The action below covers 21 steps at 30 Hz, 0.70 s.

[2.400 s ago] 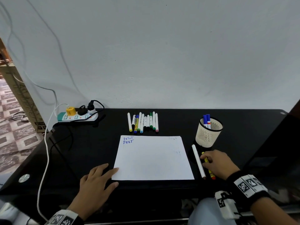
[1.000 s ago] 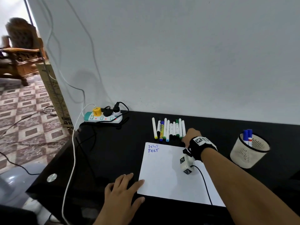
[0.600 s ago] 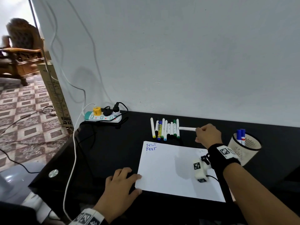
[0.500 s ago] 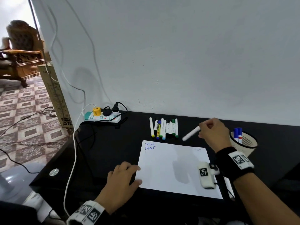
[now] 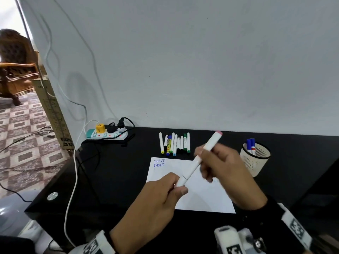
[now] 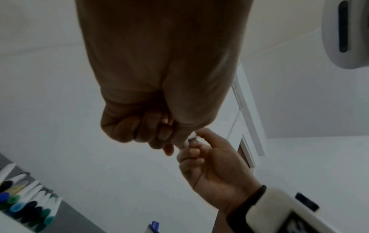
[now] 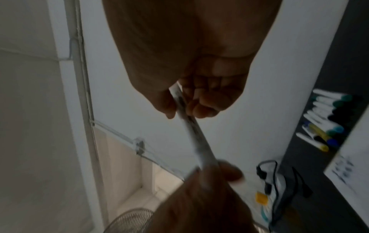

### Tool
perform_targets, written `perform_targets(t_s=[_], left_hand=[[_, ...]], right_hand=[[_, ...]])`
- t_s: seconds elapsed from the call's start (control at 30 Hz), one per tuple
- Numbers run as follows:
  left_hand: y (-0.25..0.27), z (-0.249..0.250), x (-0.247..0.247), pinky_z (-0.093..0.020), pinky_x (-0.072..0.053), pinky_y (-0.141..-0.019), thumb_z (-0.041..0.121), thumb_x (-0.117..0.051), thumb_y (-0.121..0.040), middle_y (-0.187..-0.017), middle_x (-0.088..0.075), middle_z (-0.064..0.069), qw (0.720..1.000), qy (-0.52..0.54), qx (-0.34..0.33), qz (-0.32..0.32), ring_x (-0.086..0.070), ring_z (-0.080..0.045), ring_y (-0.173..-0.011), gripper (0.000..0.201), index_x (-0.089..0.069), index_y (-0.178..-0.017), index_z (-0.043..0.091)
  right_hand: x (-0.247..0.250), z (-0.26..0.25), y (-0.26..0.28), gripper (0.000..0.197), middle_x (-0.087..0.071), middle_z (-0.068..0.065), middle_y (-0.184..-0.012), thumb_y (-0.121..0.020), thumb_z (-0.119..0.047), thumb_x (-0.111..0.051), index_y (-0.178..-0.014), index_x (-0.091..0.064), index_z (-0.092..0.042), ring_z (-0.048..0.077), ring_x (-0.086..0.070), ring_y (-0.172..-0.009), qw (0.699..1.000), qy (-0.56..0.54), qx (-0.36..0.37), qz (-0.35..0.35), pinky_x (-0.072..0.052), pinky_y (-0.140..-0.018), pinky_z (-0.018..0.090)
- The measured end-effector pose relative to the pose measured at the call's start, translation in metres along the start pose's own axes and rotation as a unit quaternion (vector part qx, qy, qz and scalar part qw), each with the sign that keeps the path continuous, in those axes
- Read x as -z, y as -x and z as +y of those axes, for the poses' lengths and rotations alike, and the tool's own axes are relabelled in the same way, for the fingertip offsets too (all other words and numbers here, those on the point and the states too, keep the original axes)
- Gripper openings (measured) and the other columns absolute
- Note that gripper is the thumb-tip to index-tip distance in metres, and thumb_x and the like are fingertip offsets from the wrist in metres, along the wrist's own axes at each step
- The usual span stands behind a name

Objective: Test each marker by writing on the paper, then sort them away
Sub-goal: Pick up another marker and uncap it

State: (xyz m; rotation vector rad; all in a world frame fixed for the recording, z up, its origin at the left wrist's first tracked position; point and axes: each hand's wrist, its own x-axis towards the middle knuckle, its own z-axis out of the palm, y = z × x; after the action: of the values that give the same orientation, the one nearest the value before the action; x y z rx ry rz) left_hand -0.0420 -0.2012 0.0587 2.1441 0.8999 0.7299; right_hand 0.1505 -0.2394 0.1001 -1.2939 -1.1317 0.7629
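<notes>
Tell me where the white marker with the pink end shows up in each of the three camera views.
Head: white marker centre, slanting between both hands, pink end up.
Left wrist: only a sliver between the two hands, centre.
Right wrist: a pale diagonal through the centre.
Shared landmark: the row of markers on the black desk.

You have one pink-ended marker (image 5: 200, 162), held between your left hand (image 5: 156, 198) and right hand (image 5: 225, 171). At 12 o'clock from the one sheet of paper (image 5: 201, 198) lies a row of markers (image 5: 175, 144), nine as far as the tight packing lets you count. At 2 o'clock, one cup (image 5: 256, 162) holds two blue markers (image 5: 250, 144). At 10 o'clock, one power strip (image 5: 106, 134) carries three plugs (image 5: 110, 128).
</notes>
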Motion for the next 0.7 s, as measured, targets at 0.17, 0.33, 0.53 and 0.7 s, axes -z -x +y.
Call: perform_targets(t_s=[0.17, 0.33, 0.53, 0.7], left_hand=[[0.023, 0.016, 0.006, -0.023, -0.032, -0.054, 0.053, -0.035, -0.100, -0.060, -0.042, 0.005, 1.000, 0.031, -0.001, -0.003, -0.036, -0.008, -0.054, 0.042, -0.041, -0.076, 0.018], [0.037, -0.008, 0.024, -0.031, -0.033, -0.060, 0.051, -0.034, -0.098, -0.058, -0.041, 0.002, 0.984, 0.159, 0.074, 0.000, -0.036, -0.012, -0.058, 0.047, -0.040, -0.063, 0.020], [0.015, -0.083, 0.010, -0.029, -0.039, -0.056, 0.034, -0.038, -0.104, -0.066, -0.053, 0.000, 0.992, 0.033, 0.117, 0.020, -0.042, -0.008, -0.057, 0.029, -0.043, -0.079, 0.019], [-0.014, -0.144, -0.014, -0.034, -0.039, -0.087, 0.031, -0.054, -0.091, -0.101, -0.049, 0.015, 0.982, -0.162, 0.100, 0.011, -0.046, -0.004, -0.093, 0.015, -0.042, -0.099, 0.029]], right_hand=[[-0.017, 0.006, 0.008, 0.039, -0.048, 0.010, -0.053, -0.105, -0.022, -0.052, -0.075, -0.070, -0.004, 0.014, -0.041, -0.042, 0.998, -0.049, -0.036, -0.019, -0.034, -0.041, 0.020], [0.035, -0.006, -0.025, 0.044, -0.036, 0.001, -0.055, -0.106, -0.022, -0.045, -0.065, -0.058, -0.014, 0.012, -0.029, -0.041, 0.952, -0.254, -0.019, 0.171, -0.017, -0.042, 0.025], [0.006, 0.045, -0.061, 0.016, -0.072, 0.006, -0.071, -0.103, -0.018, -0.057, -0.092, -0.066, -0.011, 0.014, -0.067, -0.061, 0.943, -0.296, -0.062, 0.140, -0.057, -0.057, 0.022], [-0.052, 0.111, -0.085, 0.015, -0.060, 0.015, -0.075, -0.090, 0.002, -0.071, -0.092, -0.058, -0.006, 0.015, -0.050, -0.056, 0.975, -0.172, -0.101, 0.097, -0.044, -0.051, 0.024]])
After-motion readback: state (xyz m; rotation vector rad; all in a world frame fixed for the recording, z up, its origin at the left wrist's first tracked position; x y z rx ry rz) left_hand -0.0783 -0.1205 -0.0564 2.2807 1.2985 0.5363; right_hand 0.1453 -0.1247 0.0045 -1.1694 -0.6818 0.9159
